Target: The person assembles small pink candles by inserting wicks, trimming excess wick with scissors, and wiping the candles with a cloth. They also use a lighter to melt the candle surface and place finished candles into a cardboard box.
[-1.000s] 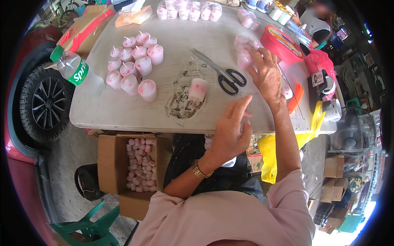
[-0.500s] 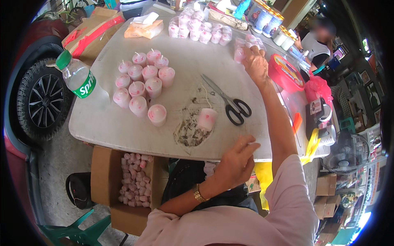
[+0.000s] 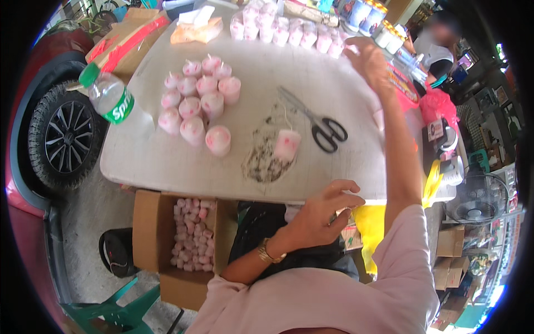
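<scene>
My right hand (image 3: 369, 62) reaches to the table's far right, its fingers closed around the end of a wrapped pack of pink-and-white candles (image 3: 335, 48). That pack stands against a row of similar wrapped candles (image 3: 281, 33). My left hand (image 3: 329, 214) hovers at the near edge, fingers loosely bent and apart, with nothing visible in it. A single candle (image 3: 287, 146) with a long wick lies on a dark-stained patch. Beside it are black-handled scissors (image 3: 328, 133), blades partly spread. Several upright candles (image 3: 192, 131) with short wicks form a cluster on the left.
A cardboard box (image 3: 147, 231) of small pink-and-white pieces (image 3: 193, 236) sits below the near edge. A plastic bottle (image 3: 108, 94) stands at the left, a tissue pack (image 3: 196, 30) farther back. Red round container (image 3: 403, 86), jars (image 3: 389, 39) and a yellow bag (image 3: 370, 234) are rightward. Another person (image 3: 436, 50) is beyond.
My right hand has moved farther away, bringing the wrapped pack up against the row. My left hand stays by the near edge, its fingers spread a little more. The whole view has shifted slightly.
</scene>
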Tool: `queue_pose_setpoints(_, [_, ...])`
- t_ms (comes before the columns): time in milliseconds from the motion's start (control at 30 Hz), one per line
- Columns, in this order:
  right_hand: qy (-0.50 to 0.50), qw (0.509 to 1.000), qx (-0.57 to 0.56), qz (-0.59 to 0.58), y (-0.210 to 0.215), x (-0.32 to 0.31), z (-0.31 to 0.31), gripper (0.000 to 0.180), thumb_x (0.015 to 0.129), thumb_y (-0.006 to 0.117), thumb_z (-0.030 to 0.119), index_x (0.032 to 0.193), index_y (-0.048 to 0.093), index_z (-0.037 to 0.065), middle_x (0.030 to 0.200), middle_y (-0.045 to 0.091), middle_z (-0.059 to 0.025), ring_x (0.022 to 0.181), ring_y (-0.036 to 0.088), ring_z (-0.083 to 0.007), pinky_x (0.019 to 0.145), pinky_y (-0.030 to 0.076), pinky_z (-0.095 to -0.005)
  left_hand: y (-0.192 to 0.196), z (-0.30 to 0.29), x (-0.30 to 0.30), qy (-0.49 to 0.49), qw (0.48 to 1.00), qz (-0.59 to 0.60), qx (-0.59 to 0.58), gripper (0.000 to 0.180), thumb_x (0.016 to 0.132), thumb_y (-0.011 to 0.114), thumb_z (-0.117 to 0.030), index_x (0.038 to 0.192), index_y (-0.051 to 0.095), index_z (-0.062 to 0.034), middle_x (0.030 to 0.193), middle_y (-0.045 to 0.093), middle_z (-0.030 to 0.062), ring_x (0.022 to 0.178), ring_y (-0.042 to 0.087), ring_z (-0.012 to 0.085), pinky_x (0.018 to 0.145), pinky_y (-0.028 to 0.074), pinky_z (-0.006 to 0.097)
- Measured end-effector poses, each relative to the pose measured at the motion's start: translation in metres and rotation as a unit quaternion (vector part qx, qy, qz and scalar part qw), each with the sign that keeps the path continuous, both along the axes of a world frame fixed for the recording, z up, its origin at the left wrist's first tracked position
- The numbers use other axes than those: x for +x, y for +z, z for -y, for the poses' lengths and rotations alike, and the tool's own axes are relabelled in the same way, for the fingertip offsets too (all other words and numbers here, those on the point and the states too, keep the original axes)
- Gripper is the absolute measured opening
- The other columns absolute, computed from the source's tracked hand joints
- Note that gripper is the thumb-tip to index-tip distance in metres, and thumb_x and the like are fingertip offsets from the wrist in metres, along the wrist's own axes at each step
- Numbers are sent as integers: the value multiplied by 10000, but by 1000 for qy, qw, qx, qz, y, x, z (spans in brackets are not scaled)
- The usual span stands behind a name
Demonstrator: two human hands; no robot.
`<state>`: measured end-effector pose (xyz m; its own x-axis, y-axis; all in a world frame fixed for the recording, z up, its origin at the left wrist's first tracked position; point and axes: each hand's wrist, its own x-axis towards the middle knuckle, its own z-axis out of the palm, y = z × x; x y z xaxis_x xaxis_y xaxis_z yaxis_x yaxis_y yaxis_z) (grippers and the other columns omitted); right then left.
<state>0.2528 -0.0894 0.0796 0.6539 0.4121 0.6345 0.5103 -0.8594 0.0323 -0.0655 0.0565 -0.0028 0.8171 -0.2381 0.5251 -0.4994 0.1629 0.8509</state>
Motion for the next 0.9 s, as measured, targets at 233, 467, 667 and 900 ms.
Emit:
queue_pose_setpoints(233, [76,968,147,-188,38,-203,27,229,882,669,178,1054,684,27,963,700,-115,855,676,-207,785,523,-311,11,-75,-59,52,996,-48,46,296,838,532,51,1109,651,32,1036,654,126,896,638,177,794,493,289])
queue_pose_setpoints(467, [206,932,165,-249,-6,-294,15,168,829,664,10,997,675,-3,900,674,-123,779,668,-250,704,524,-317,24,-88,-44,348,924,38,157,352,821,591,6,1171,622,-29,992,657,121,752,631,203,702,508,307])
queue_pose_setpoints(667, [210,908,215,-291,-36,-329,19,142,819,676,25,960,675,13,903,674,-132,740,666,-305,655,521,-362,15,-72,22,399,851,130,316,442,821,674,-132,1244,564,-61,1024,631,142,819,626,278,754,494,403])
queue_pose_setpoints(900, [190,895,246,-321,-50,-344,28,127,819,681,38,944,682,19,909,680,-134,742,670,-318,668,529,-364,9,-64,52,377,825,102,408,438,779,682,-98,1198,574,-33,982,628,185,904,627,344,762,505,431])
